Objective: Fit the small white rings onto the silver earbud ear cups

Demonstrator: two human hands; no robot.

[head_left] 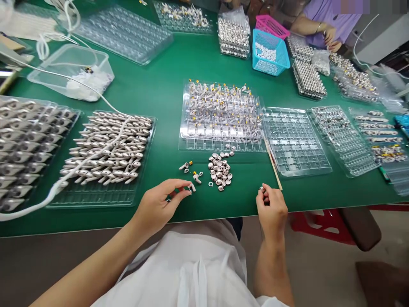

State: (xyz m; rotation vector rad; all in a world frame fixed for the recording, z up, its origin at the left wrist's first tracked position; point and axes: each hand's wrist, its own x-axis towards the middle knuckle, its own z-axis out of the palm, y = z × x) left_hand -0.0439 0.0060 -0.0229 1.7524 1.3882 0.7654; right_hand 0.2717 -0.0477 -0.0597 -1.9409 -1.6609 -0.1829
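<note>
Though both partly covered, white piece (192, 187) pinched in left hand (159, 202), silvery bit (262, 189) pinched in right hand (272, 208).

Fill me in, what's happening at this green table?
The person's left hand pinches a small white stemmed plastic part, while the right hand holds a small round metallic-looking piece. Between the hands lies a loose pile of small round silvery caps. Beyond it sits a clear plastic tray filled with white parts with orange tips.

Single view | worn on head | faces forward, down | above hands (272, 204), green table (159, 213) below
</note>
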